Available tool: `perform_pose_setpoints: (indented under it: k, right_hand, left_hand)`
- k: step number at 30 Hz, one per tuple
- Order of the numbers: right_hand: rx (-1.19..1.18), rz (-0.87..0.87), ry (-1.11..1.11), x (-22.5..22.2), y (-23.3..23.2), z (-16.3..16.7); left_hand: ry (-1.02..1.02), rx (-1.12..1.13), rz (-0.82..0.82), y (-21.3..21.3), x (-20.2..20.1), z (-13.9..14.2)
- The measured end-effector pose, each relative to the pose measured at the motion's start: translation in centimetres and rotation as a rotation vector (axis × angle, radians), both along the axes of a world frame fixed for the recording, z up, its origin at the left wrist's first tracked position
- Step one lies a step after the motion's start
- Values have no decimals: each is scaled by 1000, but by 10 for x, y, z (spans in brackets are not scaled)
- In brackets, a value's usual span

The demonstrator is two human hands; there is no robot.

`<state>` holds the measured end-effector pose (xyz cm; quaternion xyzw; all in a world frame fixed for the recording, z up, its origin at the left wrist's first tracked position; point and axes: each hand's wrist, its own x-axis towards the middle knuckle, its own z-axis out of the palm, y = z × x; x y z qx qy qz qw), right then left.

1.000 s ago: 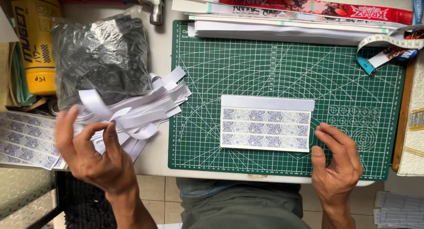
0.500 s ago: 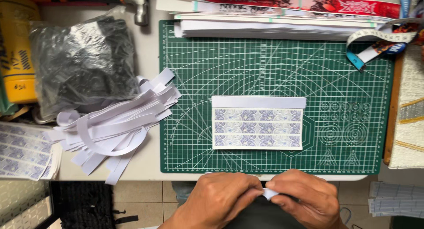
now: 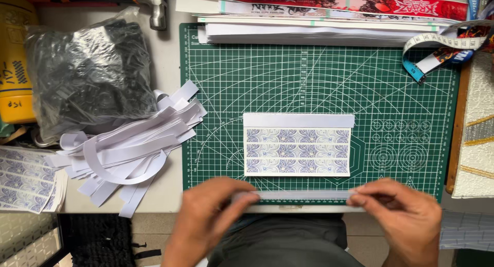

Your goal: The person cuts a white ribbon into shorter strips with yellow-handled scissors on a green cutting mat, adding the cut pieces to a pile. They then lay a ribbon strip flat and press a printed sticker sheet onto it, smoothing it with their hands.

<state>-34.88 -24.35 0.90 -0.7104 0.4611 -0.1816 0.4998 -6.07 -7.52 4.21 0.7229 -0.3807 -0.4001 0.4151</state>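
Clear plastic bag of dark pieces on desk upper left, patterned sticker sheet mid-mat; left hand and right hand fingers pinch pale strip taut.

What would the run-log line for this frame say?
left hand: pinches strip end | right hand: pinches other end | pale strip: stretched flat over cutting mat near edge | patterned sheet: on mat

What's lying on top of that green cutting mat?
On the green gridded cutting mat lies a rectangular sheet of blue-patterned paper strips. A stack of white paper overlaps its far edge, hiding that part of the mat.
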Motion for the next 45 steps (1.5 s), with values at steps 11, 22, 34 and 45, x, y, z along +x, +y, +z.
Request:
perform_pose_setpoints:
  k: [11, 22, 34, 45]
  right_hand:
    - [-82, 15, -14, 32, -36, -2]
    - [-226, -85, 203, 54, -45, -18]
    - [-321, -92, 320, 60, -43, -16]
    - [-365, -53, 346, 61, -43, -15]
  left_hand:
    - [-48, 9, 170, -34, 14, -17]
    - [-84, 61, 438, -53, 7, -33]
    - [-105, 74, 431, -57, 5, -37]
    - [-157, 54, 415, -57, 6, -37]
